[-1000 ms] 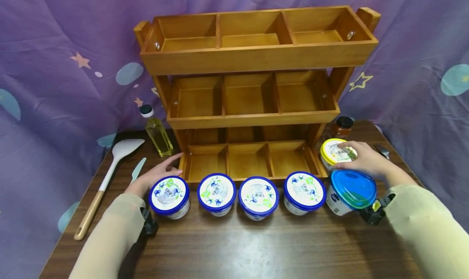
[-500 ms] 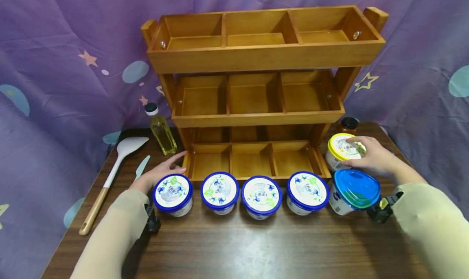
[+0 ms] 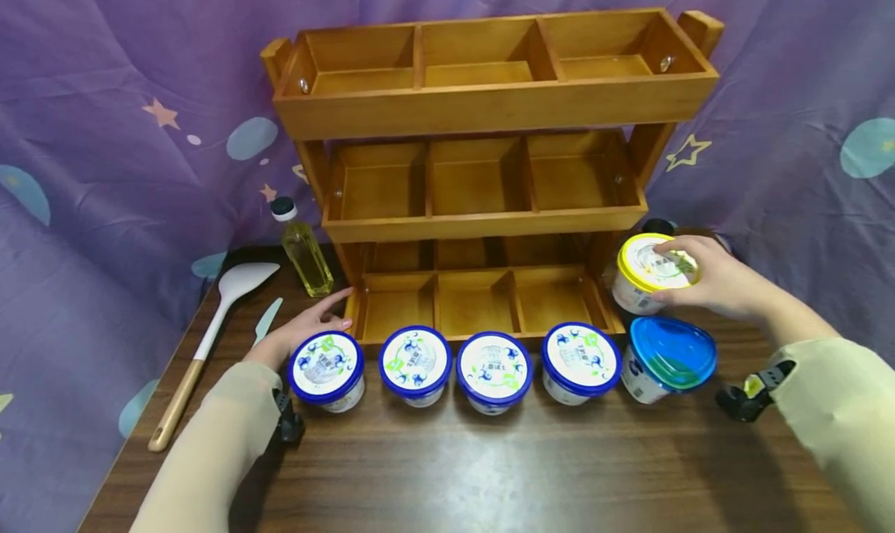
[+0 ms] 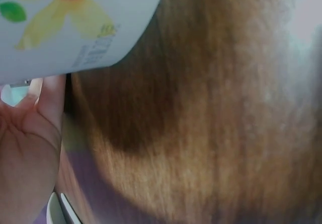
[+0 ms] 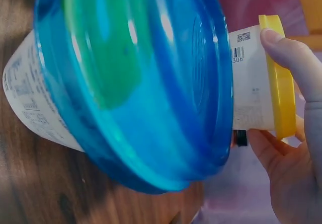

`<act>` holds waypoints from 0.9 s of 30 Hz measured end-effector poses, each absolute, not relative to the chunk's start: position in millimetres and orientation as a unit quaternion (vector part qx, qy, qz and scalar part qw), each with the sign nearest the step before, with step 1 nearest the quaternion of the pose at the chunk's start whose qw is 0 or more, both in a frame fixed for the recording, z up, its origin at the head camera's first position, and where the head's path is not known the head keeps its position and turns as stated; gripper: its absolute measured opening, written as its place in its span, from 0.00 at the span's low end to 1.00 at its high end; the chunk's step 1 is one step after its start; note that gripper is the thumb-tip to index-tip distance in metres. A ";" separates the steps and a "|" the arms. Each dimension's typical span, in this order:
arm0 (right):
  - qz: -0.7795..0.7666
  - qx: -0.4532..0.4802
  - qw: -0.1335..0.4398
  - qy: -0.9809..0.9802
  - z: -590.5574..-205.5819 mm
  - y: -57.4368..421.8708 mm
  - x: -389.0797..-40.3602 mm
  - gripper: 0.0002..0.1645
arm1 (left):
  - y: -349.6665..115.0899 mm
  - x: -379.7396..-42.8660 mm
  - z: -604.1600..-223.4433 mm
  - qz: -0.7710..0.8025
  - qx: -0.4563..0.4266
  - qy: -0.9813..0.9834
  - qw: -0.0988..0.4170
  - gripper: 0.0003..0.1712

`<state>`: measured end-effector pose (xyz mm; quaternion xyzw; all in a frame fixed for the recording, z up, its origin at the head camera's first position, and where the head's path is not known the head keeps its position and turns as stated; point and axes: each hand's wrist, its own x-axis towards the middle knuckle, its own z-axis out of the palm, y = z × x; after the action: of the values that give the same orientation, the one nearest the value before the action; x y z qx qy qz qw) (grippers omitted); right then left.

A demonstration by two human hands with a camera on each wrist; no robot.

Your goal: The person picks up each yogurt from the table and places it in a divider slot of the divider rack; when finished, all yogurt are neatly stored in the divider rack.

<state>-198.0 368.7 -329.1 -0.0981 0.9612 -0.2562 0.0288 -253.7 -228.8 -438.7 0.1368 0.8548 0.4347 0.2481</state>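
Note:
My right hand (image 3: 720, 276) grips a white tub with a yellow lid (image 3: 650, 263) by its rim, thumb on the near side. In the right wrist view the same yellow-lidded tub (image 5: 254, 78) is held behind a tub with a domed blue lid (image 5: 146, 78). My left hand (image 3: 297, 337) touches the lower left end of the three-tier wooden rack (image 3: 475, 226) with extended fingers. Close by that hand is a blue-rimmed tub (image 3: 326, 370), whose flower-printed side (image 4: 75, 27) fills the upper left of the left wrist view.
More blue-rimmed tubs (image 3: 416, 364) stand in a row before the rack. An oil bottle (image 3: 306, 255), a white spatula (image 3: 210, 339) and a pale knife (image 3: 267, 319) lie or stand at left. A black-capped jar (image 3: 657, 226) is partly hidden behind the yellow-lidded tub.
My right hand has lifted the yellow-lidded tub up off the table, over the spot behind the blue-domed tub. My left hand stays at the rack's end.

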 end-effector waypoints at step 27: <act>-0.266 -0.137 0.059 0.952 -329.4 310.1 -206.0 0.44 | -228.5 -253.7 -437.6 0.435 0.131 0.855 0.249 0.39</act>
<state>-206.0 310.1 -329.4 -0.1371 0.9522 -0.2664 0.0593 -253.7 -228.5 -437.6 0.1313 0.8552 0.4349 0.2495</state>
